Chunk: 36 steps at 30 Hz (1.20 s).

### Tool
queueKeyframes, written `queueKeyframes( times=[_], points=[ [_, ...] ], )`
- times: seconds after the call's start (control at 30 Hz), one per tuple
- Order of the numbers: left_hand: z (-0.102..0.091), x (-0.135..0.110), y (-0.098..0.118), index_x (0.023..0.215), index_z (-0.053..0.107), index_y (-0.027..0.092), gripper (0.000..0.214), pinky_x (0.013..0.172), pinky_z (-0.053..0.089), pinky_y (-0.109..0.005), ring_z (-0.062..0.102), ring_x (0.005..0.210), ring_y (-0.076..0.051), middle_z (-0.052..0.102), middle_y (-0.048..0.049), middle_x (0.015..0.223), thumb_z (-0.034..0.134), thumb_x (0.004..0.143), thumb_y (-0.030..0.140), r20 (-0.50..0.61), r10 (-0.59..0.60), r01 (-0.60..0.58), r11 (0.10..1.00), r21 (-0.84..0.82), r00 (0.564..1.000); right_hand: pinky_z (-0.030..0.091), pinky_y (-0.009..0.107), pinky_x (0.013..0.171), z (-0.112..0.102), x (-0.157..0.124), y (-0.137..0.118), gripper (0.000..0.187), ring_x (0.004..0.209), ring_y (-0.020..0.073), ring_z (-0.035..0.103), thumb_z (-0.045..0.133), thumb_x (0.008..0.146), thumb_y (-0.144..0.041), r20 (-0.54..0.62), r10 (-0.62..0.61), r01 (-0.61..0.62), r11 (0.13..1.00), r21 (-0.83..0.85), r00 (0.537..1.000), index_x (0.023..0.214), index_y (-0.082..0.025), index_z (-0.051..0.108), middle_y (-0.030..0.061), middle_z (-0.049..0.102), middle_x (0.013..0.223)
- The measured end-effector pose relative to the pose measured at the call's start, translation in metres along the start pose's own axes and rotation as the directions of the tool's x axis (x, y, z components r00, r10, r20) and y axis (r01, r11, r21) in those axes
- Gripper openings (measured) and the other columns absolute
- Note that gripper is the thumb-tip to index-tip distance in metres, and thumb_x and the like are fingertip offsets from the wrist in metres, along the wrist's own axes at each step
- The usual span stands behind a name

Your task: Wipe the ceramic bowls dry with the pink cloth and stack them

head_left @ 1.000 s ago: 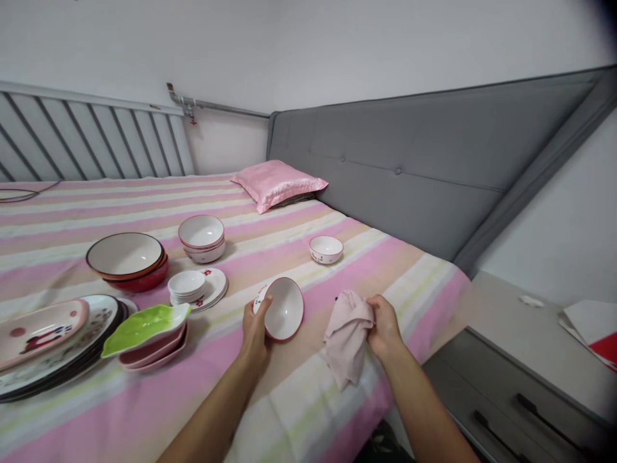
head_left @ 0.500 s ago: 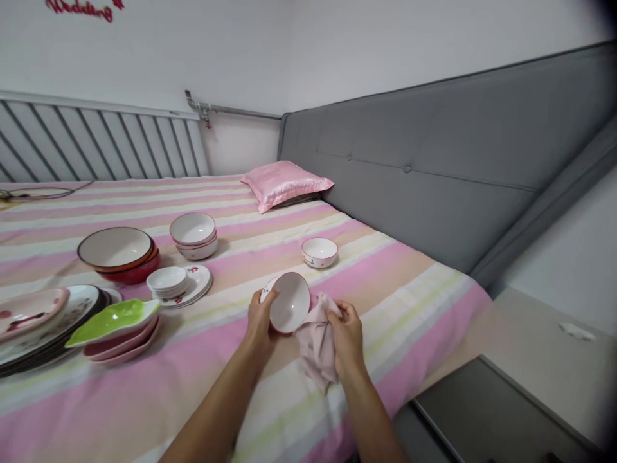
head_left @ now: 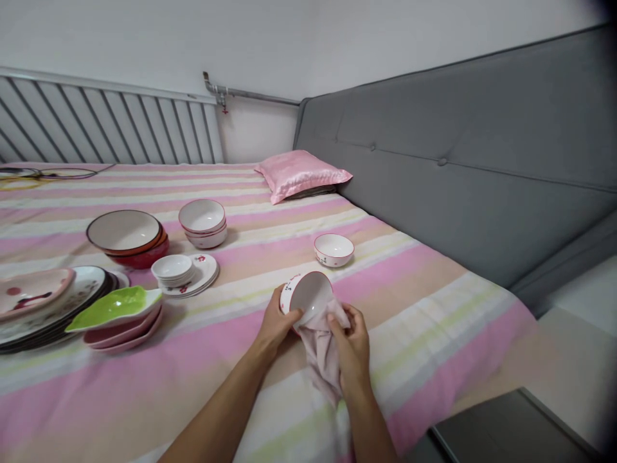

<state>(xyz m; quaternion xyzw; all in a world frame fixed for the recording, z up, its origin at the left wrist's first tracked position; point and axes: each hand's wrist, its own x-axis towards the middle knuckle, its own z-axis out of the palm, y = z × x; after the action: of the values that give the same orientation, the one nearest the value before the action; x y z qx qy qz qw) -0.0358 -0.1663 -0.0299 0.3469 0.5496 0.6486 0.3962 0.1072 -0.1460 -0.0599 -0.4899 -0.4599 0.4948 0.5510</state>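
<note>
My left hand (head_left: 276, 319) grips a small white bowl with a red rim (head_left: 308, 297), tilted with its opening toward me, just above the striped bed cover. My right hand (head_left: 353, 341) is closed on a pale pink cloth (head_left: 322, 350) and presses it against the bowl's lower right edge. The cloth hangs down below my fingers. A second small white bowl (head_left: 333, 249) stands upright on the bed beyond them.
On the left of the bed (head_left: 424, 302) are stacked plates (head_left: 72, 302), a green leaf-shaped dish (head_left: 113, 307) on pink dishes, small saucers on a plate (head_left: 173, 269), a red bowl stack (head_left: 126, 236) and white bowls (head_left: 202, 221). A pink pillow (head_left: 301, 173) lies by the grey headboard (head_left: 457, 148).
My right hand brought the cloth leftward from beside the bowl up against it. My left hand tilted the bowl more upright. The view shifted, so the bedside cabinet is nearly out of sight.
</note>
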Motion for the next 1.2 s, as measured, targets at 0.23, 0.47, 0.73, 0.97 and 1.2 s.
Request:
queueKeyframes(
  times=[0.23,0.47,0.73,0.97,1.2],
  points=[
    [0.006,0.005,0.001,0.117,0.060,0.019,0.059,0.084,0.048,-0.036,0.061,0.100,-0.027,0.067,-0.0106,0.113,0.075,0.061,0.030,0.012,0.058,-0.059,0.992,0.116,0.998,0.040,0.046,0.100,0.008,-0.016,-0.008,0.043,0.114,0.0283,0.055,0.057,0.077,-0.029,0.172,-0.212,0.264,0.880,-0.394,0.962,0.118,-0.017,0.058,0.0120,0.062,0.121],
    [-0.009,0.019,0.034,0.092,0.071,0.018,0.040,0.075,0.048,-0.036,0.063,0.091,-0.031,0.072,-0.0104,0.091,0.078,0.056,0.034,0.066,-0.022,0.002,0.960,0.280,0.998,0.049,0.036,0.087,-0.011,-0.009,-0.033,0.031,0.098,0.0224,0.064,0.054,0.075,-0.016,0.087,-0.240,0.255,0.904,-0.342,0.967,0.106,-0.021,0.059,0.0065,0.069,0.106],
    [-0.019,0.018,0.044,0.106,0.065,0.016,0.048,0.085,0.046,-0.038,0.061,0.100,-0.031,0.069,-0.0107,0.108,0.062,0.074,0.052,0.290,-0.112,-0.007,0.924,0.381,0.950,0.053,0.035,0.082,-0.002,-0.004,-0.044,0.031,0.094,0.0197,0.062,0.048,0.081,0.001,0.277,-0.817,0.834,0.379,-0.401,0.505,0.095,-0.021,0.065,0.0075,0.070,0.097],
    [-0.021,0.023,0.042,0.124,0.049,0.022,0.060,0.091,0.044,-0.041,0.059,0.103,-0.029,0.063,-0.0079,0.117,0.069,0.071,0.040,0.537,-0.058,-0.275,0.809,0.519,0.841,0.051,0.036,0.084,0.015,0.015,-0.009,0.028,0.099,0.0222,0.057,0.046,0.089,-0.005,0.377,-0.789,0.810,0.241,-0.535,0.484,0.099,-0.017,0.069,0.0107,0.068,0.103],
    [-0.017,0.020,0.039,0.128,0.051,0.025,0.068,0.089,0.046,-0.042,0.058,0.106,-0.031,0.062,-0.0082,0.120,0.073,0.065,0.035,0.595,0.008,-0.342,0.824,0.452,0.804,0.048,0.035,0.082,0.013,0.012,0.002,0.032,0.095,0.0247,0.053,0.046,0.082,-0.007,0.407,-0.573,0.666,0.362,-0.653,0.711,0.102,-0.014,0.070,0.0104,0.069,0.103]
  ],
)
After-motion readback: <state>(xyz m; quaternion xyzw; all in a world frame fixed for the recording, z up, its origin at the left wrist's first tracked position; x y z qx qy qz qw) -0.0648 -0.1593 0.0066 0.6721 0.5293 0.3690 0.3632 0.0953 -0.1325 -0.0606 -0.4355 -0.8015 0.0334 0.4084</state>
